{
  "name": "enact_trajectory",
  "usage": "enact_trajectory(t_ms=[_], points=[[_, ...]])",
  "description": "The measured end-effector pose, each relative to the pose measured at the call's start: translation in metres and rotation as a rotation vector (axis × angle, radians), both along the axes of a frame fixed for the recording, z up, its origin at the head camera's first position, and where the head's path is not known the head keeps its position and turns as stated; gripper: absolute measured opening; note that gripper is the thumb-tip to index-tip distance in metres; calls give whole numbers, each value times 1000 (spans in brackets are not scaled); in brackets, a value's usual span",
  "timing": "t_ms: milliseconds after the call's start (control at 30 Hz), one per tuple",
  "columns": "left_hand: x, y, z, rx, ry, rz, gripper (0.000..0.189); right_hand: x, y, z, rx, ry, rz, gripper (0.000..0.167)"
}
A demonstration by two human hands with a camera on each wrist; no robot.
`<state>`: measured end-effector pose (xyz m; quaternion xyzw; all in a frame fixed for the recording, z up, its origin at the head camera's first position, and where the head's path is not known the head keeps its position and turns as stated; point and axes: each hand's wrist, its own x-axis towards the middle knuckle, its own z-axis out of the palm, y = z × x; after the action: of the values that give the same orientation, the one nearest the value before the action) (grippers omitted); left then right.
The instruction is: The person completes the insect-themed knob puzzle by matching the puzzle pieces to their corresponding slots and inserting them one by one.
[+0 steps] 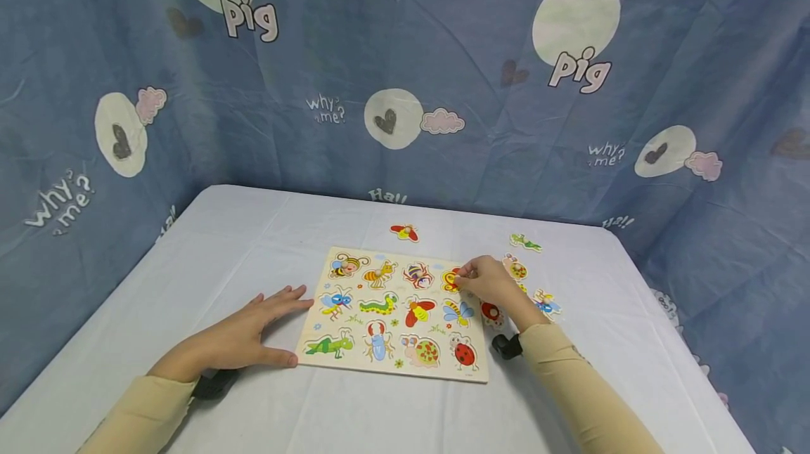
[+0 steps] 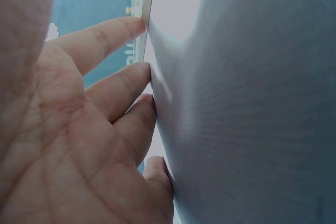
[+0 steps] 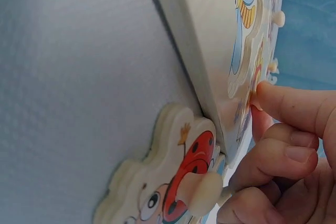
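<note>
A wooden peg puzzle board (image 1: 354, 362) with insect pictures lies on the white table. My right hand (image 1: 490, 282) is at its top right corner, pinching a red-and-yellow puzzle piece (image 1: 448, 280) between thumb and forefinger. In the right wrist view, the right hand's other fingers (image 3: 273, 158) are curled under, and fingertips partly cover that piece. My left hand (image 1: 249, 331) lies at the board's left side with fingers spread; the forefinger and thumb touch its edge. The left wrist view shows the fingertips (image 2: 137, 24) against the board's side and the tabletop.
Right of the board lie loose pieces: a ladybug (image 1: 491, 313), a snail (image 1: 515, 268), a green insect (image 1: 525, 242) and a blue one (image 1: 545, 303). Behind the board is a red-winged insect piece (image 1: 405, 232). A blue patterned curtain (image 1: 411, 39) hangs behind the table (image 1: 253, 229).
</note>
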<state>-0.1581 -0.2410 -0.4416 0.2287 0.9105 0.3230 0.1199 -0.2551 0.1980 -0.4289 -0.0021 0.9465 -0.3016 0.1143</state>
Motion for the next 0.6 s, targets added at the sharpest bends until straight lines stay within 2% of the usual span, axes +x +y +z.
enact_trajectory(t_ms=[333,600], points=[[0,-1,-2,-3,8,-8,96,3,11,4,-56,-22,56,25],[0,-1,0,-1,15,-9,95,8,30,19,-124,26,67,33]])
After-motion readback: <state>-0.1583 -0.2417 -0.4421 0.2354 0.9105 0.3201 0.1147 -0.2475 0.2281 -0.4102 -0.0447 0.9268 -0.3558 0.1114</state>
